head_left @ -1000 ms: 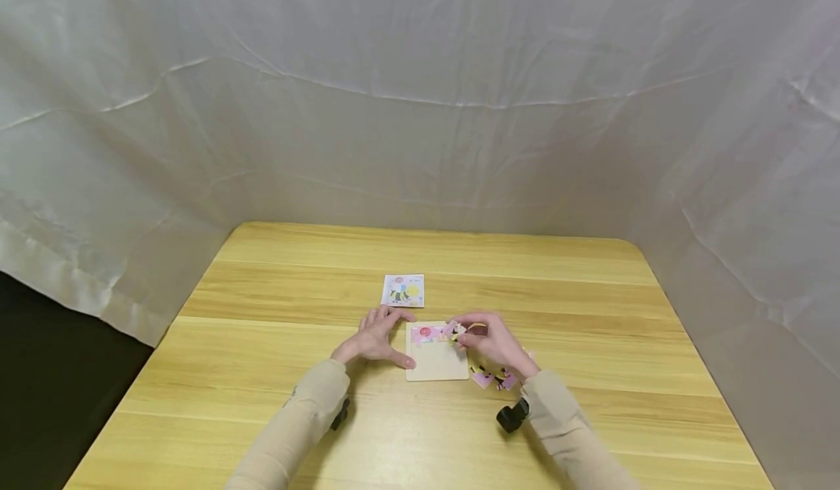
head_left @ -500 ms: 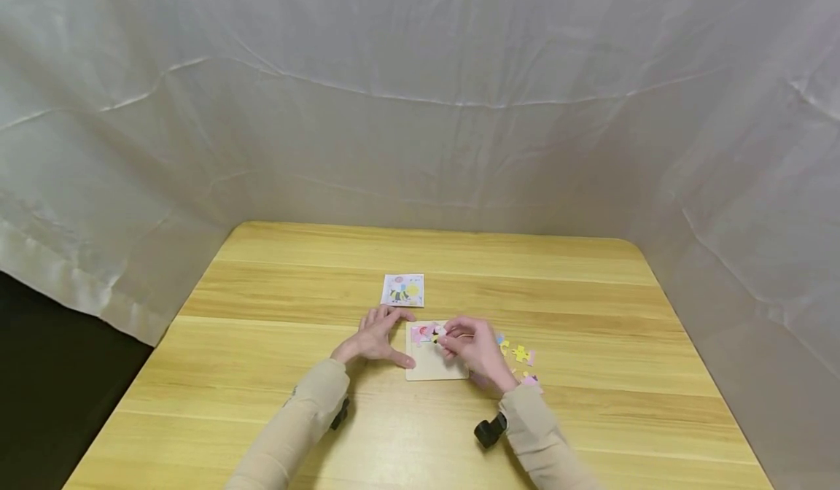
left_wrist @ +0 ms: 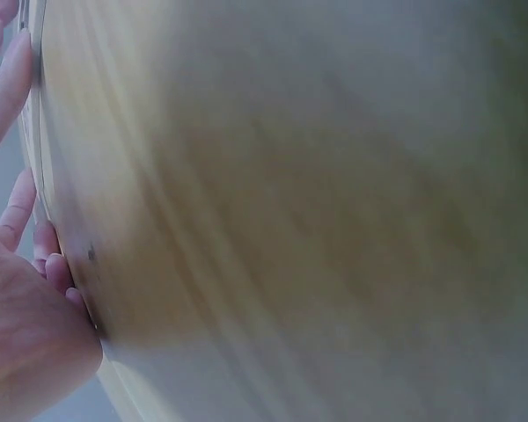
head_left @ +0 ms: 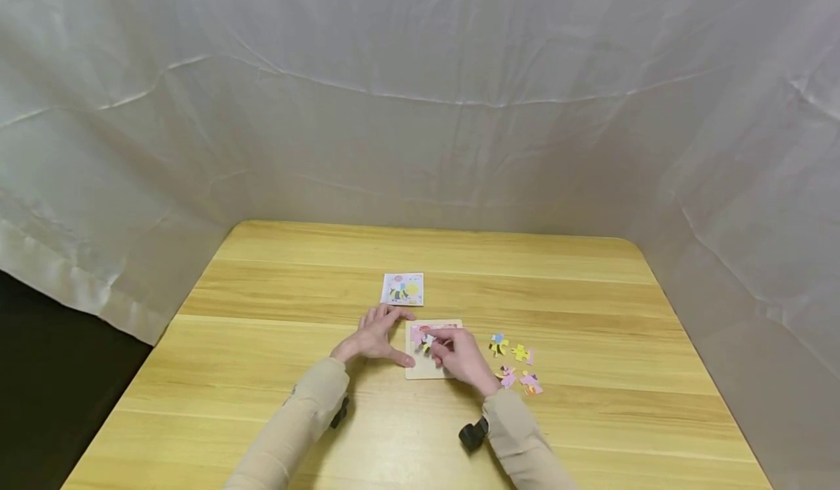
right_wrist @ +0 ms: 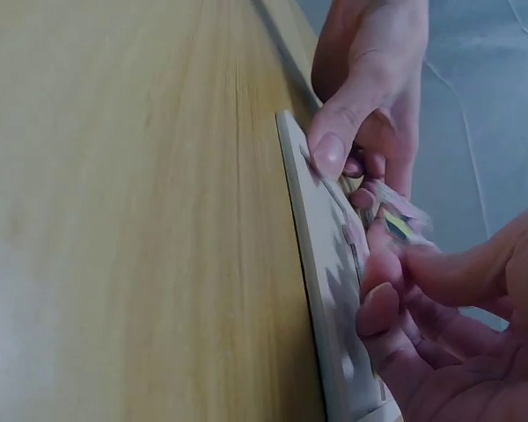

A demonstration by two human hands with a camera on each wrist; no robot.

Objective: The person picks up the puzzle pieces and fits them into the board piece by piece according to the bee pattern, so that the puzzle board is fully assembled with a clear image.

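Note:
A pale wooden puzzle tray (head_left: 425,368) lies on the table, with pink pieces set along its top edge. My left hand (head_left: 375,338) rests flat beside the tray, its thumb (right_wrist: 331,151) pressed against the tray's left edge (right_wrist: 310,264). My right hand (head_left: 441,346) hovers over the tray's upper left part and pinches a small puzzle piece (head_left: 427,342) between thumb and fingers. In the right wrist view that piece (right_wrist: 398,214) sits just above the tray, tilted. The left wrist view shows only blurred tabletop and my left hand (left_wrist: 26,338).
A small printed picture card (head_left: 403,289) lies behind the tray. Several loose puzzle pieces (head_left: 515,362) are scattered right of the tray. The wooden table (head_left: 590,315) is ringed by white sheeting; a dark drop lies past its left edge.
My right hand has carried the piece leftwards from the tray's top right corner to its upper left part, uncovering the loose pieces on the right. The left hand has stayed put.

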